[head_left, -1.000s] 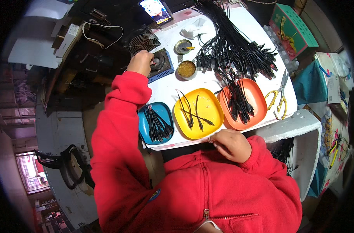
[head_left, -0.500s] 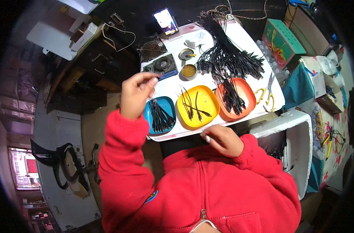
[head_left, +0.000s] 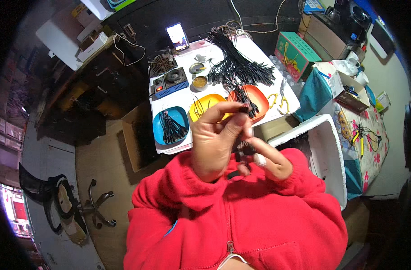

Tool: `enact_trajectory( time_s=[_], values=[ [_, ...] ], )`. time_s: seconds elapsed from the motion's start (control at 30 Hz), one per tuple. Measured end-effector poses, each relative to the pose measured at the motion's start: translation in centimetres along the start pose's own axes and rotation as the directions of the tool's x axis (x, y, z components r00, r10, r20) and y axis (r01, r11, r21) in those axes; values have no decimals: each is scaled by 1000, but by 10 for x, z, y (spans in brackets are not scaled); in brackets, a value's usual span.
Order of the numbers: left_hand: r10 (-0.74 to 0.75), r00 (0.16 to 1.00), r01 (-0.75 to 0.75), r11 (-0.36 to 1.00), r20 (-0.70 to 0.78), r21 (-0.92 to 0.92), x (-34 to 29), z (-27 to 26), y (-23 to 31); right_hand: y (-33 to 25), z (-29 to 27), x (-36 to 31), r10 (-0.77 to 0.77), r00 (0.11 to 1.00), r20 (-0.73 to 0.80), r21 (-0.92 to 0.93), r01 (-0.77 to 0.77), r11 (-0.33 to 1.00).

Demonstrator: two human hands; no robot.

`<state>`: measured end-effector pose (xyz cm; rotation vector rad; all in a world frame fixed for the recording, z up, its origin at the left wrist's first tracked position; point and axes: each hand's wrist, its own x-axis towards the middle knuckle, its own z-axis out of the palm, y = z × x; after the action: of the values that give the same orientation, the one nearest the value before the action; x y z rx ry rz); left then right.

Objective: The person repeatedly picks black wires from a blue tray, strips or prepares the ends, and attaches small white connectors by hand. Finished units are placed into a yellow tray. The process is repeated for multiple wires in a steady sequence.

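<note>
Above the white table (head_left: 259, 54) and its orange tray (head_left: 259, 96), my left hand (head_left: 214, 139) pinches one end of a small black wire connector (head_left: 244, 148); my right hand (head_left: 270, 162) grips the other. Next, I judge, careful fingertip alignment.

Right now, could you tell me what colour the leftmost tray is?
Blue tray; head view.

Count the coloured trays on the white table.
3. A blue tray sits at the left, a yellow tray in the middle, partly behind the raised left hand, and an orange tray at the right. All hold black wires.
</note>
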<state>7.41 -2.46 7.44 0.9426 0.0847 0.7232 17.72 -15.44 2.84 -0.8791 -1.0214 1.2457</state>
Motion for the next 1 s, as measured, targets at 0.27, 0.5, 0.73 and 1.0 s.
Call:
enact_trajectory(
  time_s=[0.27,0.5,0.73,1.0],
  values=[
    [-66,950,47,996,305,70,-17,11,-20,-75,-8,-110,-317,854,-412,-368,163,916],
    [-191,973,229,868,-130,441,-37,-105,-3,-80,-32,-208,-85,634,-768,-354,-311,882],
    [-186,907,396,685,-378,612,-61,-189,-13,55,-150,-214,144,555,-819,-479,-801,359],
    [383,917,171,-134,-108,976,-13,-249,-9,89,-163,-153,77,559,-825,-523,-809,269]
  ],
)
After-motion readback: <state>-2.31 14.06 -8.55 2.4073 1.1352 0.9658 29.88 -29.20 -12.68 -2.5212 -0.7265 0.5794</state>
